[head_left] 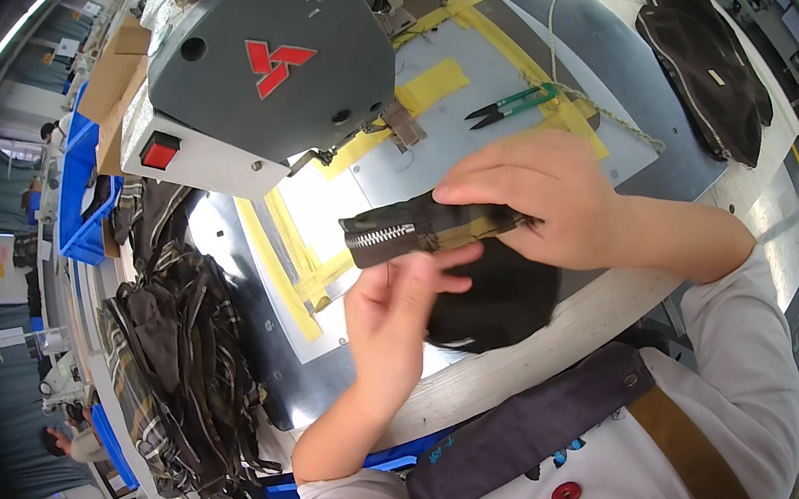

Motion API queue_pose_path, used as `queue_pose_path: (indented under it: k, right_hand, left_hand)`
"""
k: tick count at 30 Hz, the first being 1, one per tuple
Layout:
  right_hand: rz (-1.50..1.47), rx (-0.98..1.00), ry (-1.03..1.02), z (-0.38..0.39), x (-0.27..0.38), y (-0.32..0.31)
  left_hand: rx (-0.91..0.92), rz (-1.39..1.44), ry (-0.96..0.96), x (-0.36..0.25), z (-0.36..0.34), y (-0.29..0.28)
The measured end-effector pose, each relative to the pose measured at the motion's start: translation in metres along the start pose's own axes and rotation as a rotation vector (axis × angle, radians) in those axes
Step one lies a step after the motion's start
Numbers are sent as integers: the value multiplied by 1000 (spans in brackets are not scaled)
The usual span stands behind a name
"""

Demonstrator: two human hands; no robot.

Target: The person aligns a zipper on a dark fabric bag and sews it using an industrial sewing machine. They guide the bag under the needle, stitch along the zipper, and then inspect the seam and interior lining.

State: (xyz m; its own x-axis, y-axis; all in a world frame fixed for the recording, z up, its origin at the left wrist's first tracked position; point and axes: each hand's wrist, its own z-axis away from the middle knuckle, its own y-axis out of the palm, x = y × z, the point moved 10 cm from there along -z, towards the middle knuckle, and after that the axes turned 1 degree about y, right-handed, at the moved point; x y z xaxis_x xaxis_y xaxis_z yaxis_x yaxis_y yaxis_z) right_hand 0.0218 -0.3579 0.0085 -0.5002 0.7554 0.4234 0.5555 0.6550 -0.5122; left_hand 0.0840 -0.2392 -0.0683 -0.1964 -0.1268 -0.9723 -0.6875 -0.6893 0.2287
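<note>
A dark fabric piece with a silver-toothed zipper (380,236) is held up over the near part of the sewing table, with a brownish-olive strip along it. My right hand (549,194) is closed on its right end, thumb and fingers pinching the cloth. Bent fingers of my left hand (393,311) close at the lower edge below the zipper teeth; their exact grip is partly hidden. Black cloth (497,302) hangs beneath, over the table's front edge. Just beyond stands the grey head of a sewing machine (294,61), its metal presser foot (403,126) over the work plate.
Green-handled thread snips (514,105) lie on the yellow-taped template (391,185). Dark and plaid zippered pieces (182,359) are heaped at the left. A dark zippered pouch (707,73) lies far right. Blue bins (82,195) and a cardboard box (116,85) stand behind the heap.
</note>
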Motion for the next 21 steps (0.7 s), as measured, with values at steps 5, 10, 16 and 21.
queue_pose_path:
  k: [5, 10, 16, 21]
  right_hand:
    - [-32, -59, -189, -3, 8, -7]
    - [-114, -25, -233, 0, 12, -4]
    - [-171, 1, -230, -5, 12, -4]
    - [-128, 4, -202, -5, 11, -4]
  left_hand:
    - [39, -1090, 964, -79, 50, 50]
    - [-158, -1117, 1135, -89, 29, 25]
    - [-151, -1024, 1221, -83, 43, 21]
    - [-152, -1025, 1241, -82, 42, 22]
